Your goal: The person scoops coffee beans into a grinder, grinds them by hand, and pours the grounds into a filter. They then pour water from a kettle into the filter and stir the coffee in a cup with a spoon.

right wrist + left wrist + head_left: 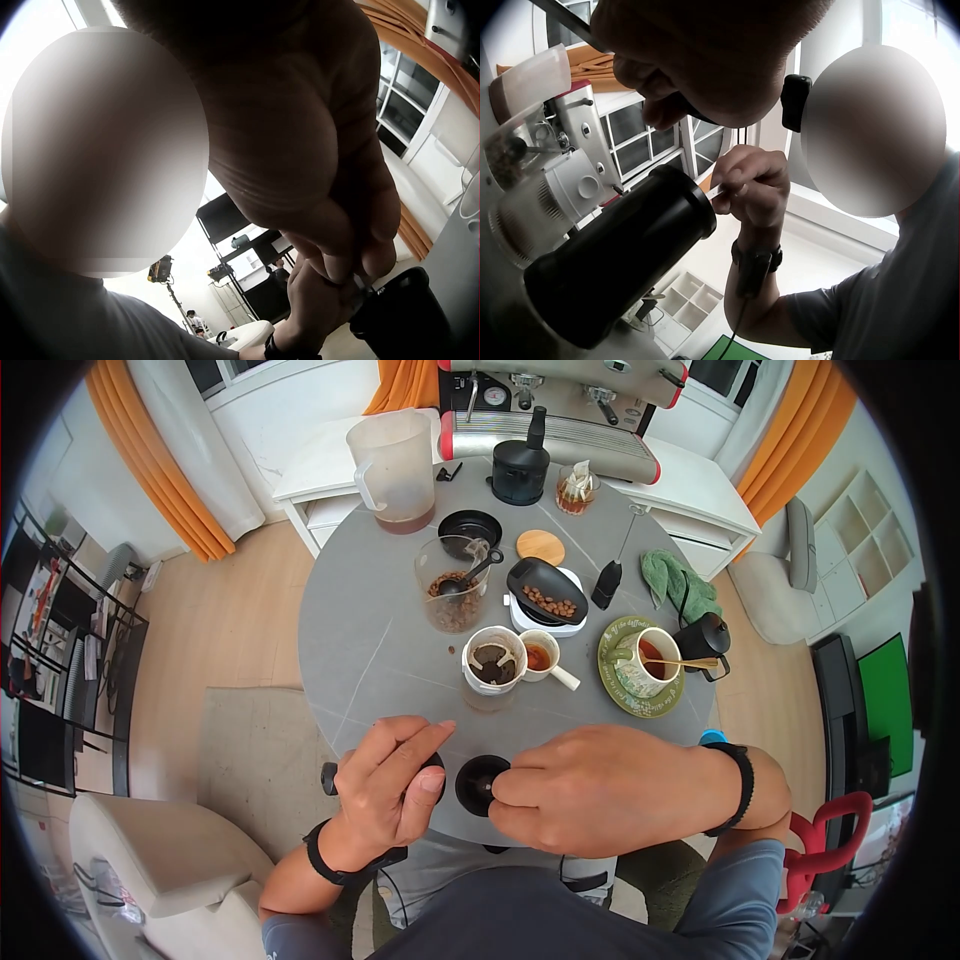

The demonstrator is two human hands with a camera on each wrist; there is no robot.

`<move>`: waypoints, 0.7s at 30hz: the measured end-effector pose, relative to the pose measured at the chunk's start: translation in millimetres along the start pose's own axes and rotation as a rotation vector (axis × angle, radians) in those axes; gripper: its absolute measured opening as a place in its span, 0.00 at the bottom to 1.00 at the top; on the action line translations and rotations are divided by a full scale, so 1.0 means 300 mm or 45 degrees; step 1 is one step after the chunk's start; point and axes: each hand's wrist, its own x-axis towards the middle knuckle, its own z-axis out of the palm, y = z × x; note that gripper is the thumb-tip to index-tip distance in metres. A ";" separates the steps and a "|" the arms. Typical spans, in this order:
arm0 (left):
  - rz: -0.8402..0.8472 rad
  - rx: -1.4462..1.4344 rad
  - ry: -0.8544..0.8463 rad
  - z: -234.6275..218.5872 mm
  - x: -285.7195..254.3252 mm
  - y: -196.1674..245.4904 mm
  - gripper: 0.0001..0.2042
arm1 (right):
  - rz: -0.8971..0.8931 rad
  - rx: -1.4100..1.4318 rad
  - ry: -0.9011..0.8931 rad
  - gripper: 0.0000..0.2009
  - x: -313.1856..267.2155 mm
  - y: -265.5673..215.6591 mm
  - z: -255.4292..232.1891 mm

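Observation:
My left hand [385, 780] grips a dark crank handle, its round knob [328, 778] sticking out left of the palm. Beside it, close to the table's near edge, stands a black cylindrical hand coffee grinder [622, 255], upright with its mouth uncovered. My right hand [610, 790] reaches over the grinder from the right. Thumb and fingers pinch a small pale piece [718, 190] at the rim; I cannot tell what it is. A white dripper [494, 686] holding dark wet grounds is just beyond, touching distance from a small white handled cup [560, 671] of brown liquid.
Farther back are a clear canister [428, 565] of beans with a scoop, a black tray [532, 573] of beans on a white scale [545, 628], and a pitcher [390, 450]. Right side: a green saucer [612, 695] with a cup, black kettle [706, 632], frother [607, 584] and green towel [680, 582].

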 end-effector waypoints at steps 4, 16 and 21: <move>-0.010 0.008 -0.020 0.002 0.000 0.006 0.15 | 0.012 -0.037 0.021 0.05 0.001 -0.005 -0.006; -0.021 -0.027 -0.019 0.006 -0.007 0.016 0.14 | 0.172 -0.025 0.248 0.06 -0.069 -0.070 -0.127; -0.010 -0.034 -0.029 0.015 -0.009 0.018 0.13 | 0.194 -0.118 0.108 0.05 -0.069 -0.064 -0.071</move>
